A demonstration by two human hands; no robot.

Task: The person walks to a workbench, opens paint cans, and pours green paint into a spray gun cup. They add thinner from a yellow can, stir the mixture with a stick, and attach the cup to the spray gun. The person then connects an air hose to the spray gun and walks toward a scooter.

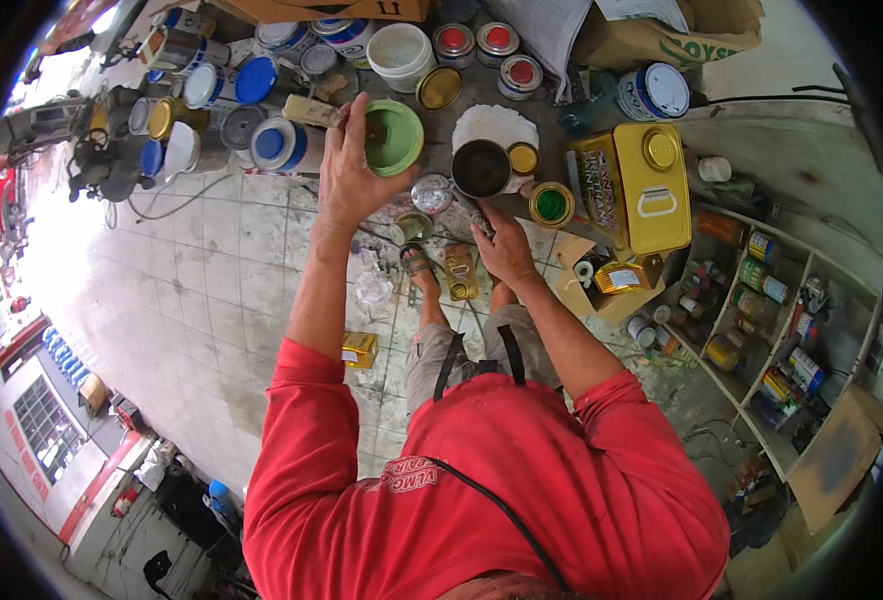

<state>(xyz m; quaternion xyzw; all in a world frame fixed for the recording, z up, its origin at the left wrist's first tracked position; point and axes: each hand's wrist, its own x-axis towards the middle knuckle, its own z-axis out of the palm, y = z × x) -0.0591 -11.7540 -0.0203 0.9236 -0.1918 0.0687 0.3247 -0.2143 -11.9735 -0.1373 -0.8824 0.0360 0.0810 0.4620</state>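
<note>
My left hand (352, 170) grips a green plastic cup (397, 145) from its left side at the worktop's front edge. A pale brush or stick (312, 108) lies just beyond my fingertips. My right hand (502, 240) is closed around the grimy handle of a dark round pot (481, 168). Beside the pot are a small gold-lidded tin (524, 157), an open tin of green paint (552, 206) and a crumpled foil-covered tin (432, 193). A white paint-crusted piece (492, 122) sits behind the pot.
Paint cans (257, 80), red-topped tins (497, 38) and a white tub (399, 55) crowd the worktop. A large yellow jerrycan (652, 190) stands at the right, above a cardboard box (587, 280) and shelving with cans (762, 330). Yellow tins (360, 350) sit on the tiled floor.
</note>
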